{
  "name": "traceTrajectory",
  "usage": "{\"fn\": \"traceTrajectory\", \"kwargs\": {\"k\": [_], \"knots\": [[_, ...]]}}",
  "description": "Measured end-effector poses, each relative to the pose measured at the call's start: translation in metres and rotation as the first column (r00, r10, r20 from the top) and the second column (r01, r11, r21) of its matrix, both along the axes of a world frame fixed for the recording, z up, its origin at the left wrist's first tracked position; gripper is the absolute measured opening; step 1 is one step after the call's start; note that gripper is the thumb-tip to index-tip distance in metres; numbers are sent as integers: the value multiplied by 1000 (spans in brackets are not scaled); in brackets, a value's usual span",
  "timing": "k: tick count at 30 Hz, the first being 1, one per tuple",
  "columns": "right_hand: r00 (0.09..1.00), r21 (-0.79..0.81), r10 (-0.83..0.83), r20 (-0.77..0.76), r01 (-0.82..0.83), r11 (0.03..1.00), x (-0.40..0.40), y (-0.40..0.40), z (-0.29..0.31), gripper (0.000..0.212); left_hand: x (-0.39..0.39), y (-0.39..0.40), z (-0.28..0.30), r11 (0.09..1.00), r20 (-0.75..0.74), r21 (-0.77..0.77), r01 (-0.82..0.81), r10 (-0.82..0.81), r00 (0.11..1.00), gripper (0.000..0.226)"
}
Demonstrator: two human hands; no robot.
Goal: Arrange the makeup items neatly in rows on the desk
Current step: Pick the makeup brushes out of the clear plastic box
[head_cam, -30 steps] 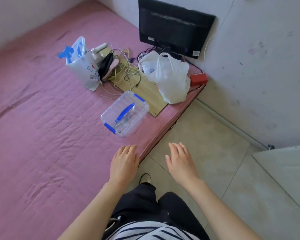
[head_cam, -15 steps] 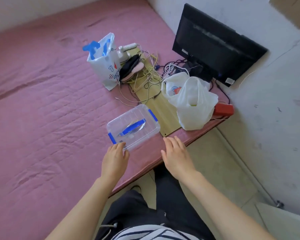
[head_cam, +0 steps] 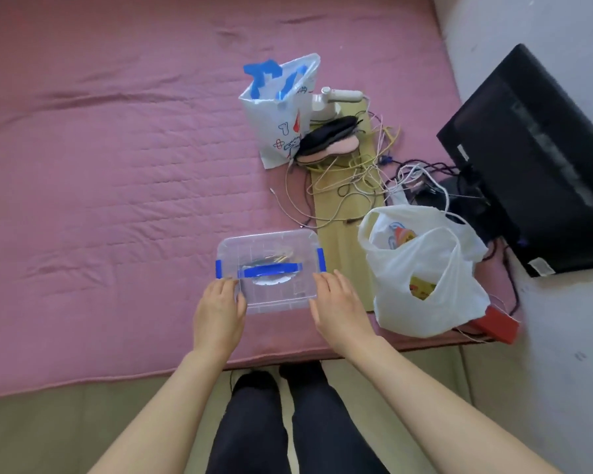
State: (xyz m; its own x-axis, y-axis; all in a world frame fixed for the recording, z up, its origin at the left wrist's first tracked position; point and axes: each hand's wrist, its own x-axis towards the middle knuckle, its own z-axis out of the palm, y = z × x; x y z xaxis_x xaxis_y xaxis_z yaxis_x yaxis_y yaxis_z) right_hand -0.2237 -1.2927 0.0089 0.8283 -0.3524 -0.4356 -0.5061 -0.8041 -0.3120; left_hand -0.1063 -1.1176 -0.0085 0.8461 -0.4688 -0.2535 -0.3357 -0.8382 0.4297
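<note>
1. Centrally: clear box [head_cam: 269, 268] near pink mattress [head_cam: 117, 165] front edge, long axis left-right, blue handle [head_cam: 271, 270] likewise.
2. Left hand [head_cam: 218, 316], right hand [head_cam: 339, 309]: relaxed-fingered, flanking box ends; contact unclear.
3. Right: white bag [head_cam: 425, 278] just beside.

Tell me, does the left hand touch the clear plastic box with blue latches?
Touching. The head view shows the left hand with its thumb lying against the near left corner of the clear plastic box.

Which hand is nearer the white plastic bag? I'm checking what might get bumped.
Right. The right hand is at the clear box's right end, beside the white plastic bag; the left hand is at the box's far end.
</note>
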Motion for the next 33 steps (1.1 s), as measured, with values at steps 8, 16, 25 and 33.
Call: {"fn": "traceTrajectory", "kwargs": {"k": [8,16,25,33], "knots": [[999,-16,44,7,-44,999,31,-31,-62,49,13,-7,-69,986,-20,7,-167,167,986,35],[993,4,-113,-26,113,994,51,-46,-137,57,45,5,-143,917,-109,-7,-399,395,912,50],[936,133,-353,-2,350,927,62,-44,-182,61,58,17,-193,882,-144,-9,-471,465,874,47],[846,276,-529,69,493,825,56,-41,-207,49,51,22,-217,841,-160,-211,-499,474,866,32]]}}
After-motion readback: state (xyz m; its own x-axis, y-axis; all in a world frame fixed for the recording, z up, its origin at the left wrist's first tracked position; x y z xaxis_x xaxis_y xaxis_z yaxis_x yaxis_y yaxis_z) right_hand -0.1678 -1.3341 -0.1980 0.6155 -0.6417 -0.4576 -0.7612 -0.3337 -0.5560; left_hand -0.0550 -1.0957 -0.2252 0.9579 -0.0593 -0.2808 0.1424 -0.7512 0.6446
